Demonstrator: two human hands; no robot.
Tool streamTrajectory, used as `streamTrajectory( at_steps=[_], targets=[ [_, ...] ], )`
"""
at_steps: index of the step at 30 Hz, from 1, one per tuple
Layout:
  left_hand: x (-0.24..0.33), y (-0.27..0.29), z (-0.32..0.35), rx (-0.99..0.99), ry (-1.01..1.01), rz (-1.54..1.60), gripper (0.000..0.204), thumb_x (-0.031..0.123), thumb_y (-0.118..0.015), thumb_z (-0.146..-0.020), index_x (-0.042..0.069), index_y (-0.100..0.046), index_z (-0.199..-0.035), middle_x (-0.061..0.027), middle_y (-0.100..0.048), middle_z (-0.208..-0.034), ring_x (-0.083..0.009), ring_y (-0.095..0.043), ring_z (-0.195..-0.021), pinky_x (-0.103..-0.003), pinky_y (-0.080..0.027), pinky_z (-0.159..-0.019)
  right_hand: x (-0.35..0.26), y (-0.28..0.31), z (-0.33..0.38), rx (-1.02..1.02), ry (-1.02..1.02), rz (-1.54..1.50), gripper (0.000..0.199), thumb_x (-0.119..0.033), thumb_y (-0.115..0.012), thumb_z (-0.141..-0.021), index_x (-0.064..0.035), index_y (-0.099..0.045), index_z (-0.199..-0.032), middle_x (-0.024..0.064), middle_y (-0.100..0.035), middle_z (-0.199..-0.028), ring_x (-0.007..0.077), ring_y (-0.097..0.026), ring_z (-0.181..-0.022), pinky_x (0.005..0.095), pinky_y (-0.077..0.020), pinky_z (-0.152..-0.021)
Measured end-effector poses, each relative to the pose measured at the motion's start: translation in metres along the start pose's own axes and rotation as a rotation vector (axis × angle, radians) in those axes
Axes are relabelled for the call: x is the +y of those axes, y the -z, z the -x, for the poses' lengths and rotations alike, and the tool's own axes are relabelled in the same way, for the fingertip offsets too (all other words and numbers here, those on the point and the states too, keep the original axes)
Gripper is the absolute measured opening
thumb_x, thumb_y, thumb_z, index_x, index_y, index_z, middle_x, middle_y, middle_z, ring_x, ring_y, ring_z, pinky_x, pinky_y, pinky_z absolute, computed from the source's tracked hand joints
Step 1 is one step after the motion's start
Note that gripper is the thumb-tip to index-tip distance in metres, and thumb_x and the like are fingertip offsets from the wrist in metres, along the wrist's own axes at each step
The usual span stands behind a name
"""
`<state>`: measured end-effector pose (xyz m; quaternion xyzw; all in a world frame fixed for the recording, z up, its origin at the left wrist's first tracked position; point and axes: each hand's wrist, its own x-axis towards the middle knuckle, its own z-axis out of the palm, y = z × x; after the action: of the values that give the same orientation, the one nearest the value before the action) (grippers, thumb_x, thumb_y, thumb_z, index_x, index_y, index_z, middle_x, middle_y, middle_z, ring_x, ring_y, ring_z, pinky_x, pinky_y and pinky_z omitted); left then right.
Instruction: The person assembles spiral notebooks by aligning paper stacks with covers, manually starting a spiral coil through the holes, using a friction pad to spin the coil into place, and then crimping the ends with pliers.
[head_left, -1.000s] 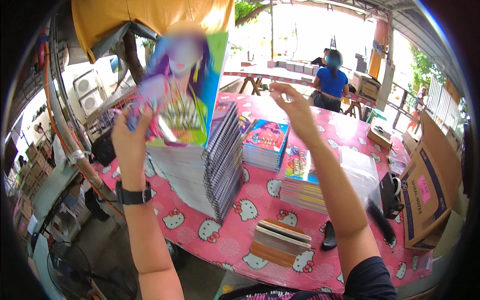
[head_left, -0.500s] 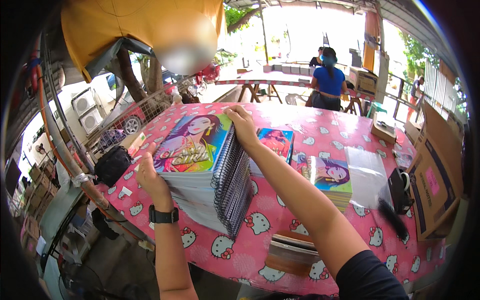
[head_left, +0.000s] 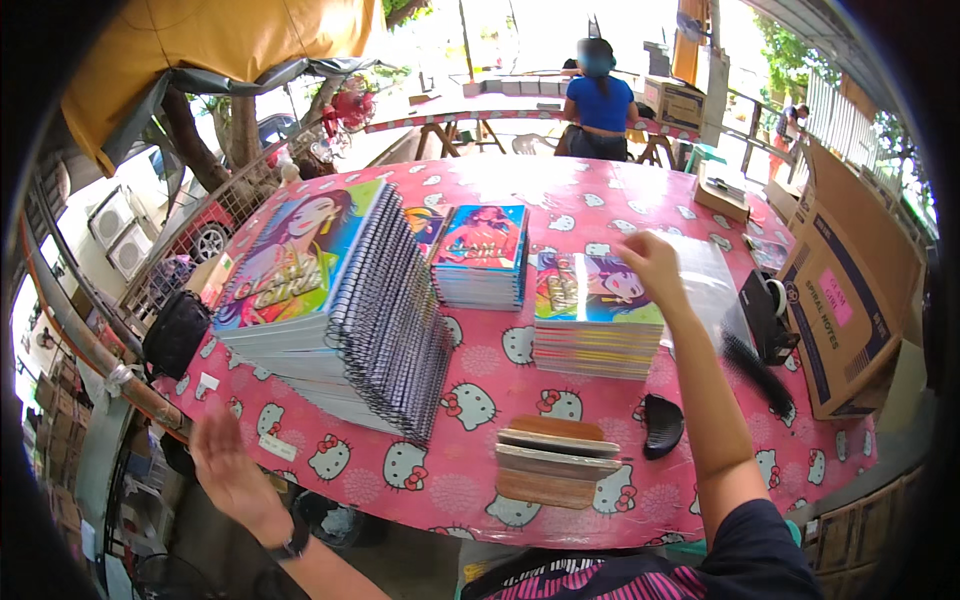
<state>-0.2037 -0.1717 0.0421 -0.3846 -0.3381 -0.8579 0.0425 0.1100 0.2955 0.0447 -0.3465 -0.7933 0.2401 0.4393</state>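
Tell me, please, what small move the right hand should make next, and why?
Probably lower the right hand onto the top notebook of the middle stack and lift it. The hand hovers open and empty over that stack's far corner, while the left hand hangs free beside the tall fanned spiral stack.

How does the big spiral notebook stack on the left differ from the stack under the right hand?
The big spiral stack is wider and leans, its black wire coils fanned out toward the table; the stack under the right hand at is smaller, squarer and shows striped page edges. No hand touches the big stack, since the left hand hangs off the table edge, while the right hand is at the smaller one's top. Both have colourful illustrated covers.
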Motion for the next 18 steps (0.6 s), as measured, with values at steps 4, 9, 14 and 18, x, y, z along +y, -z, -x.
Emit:
streamTrajectory(
  at_steps=[4,9,14,18],
  targets=[
    [-0.02,-0.042,0.079,-0.314,0.288,0.026,0.056,0.047,-0.056,-0.086,-0.006,-0.057,-0.101,-0.024,-0.064,-0.098,-0.0337,-0.065,-0.089,-0.045,-0.052,-0.082,0.081,0.03,0.054,-0.079,-0.526,-0.027,0.039,-0.033,-0.074,-0.077,-0.0012,-0.064,-0.099,0.0098,-0.066,-0.085,0.0139,-0.061,-0.065,0.0277,-0.0497,-0.058],
    [-0.052,-0.132,0.113,-0.516,0.553,0.05,0.042,0.027,-0.066,-0.085,-0.006,-0.057,-0.11,-0.0207,-0.063,-0.106,-0.0279,-0.063,-0.098,-0.039,-0.048,-0.088,0.115,0.073,0.085,-0.004,-0.474,-0.159,0.018,-0.019,-0.071,-0.08,-0.0016,-0.066,-0.081,0.0017,-0.062,-0.07,0.0081,-0.054,-0.056,0.0234,-0.0441,-0.05],
    [-0.065,-0.196,0.111,-0.346,0.387,-0.295,0.046,0.015,-0.066,-0.084,-0.002,-0.05,-0.124,-0.0149,-0.058,-0.121,-0.0223,-0.058,-0.109,-0.033,-0.043,-0.094,-0.02,0.08,0.12,0.212,-0.108,-0.355,0.015,-0.006,-0.067,-0.082,-0.0017,-0.058,-0.093,0.0002,-0.06,-0.079,0.0054,-0.053,-0.064,0.0218,-0.0437,-0.056],
    [-0.1,-0.199,0.116,-0.301,0.44,-0.237,0.045,0.017,-0.065,-0.086,0.0,-0.049,-0.124,-0.0112,-0.06,-0.112,-0.0194,-0.059,-0.101,-0.032,-0.046,-0.088,-0.063,0.052,0.203,0.144,0.03,-0.368,0.014,0.0,-0.065,-0.082,-0.003,-0.057,-0.094,0.0056,-0.06,-0.089,0.0089,-0.055,-0.07,0.0227,-0.0455,-0.061]
  ],
)
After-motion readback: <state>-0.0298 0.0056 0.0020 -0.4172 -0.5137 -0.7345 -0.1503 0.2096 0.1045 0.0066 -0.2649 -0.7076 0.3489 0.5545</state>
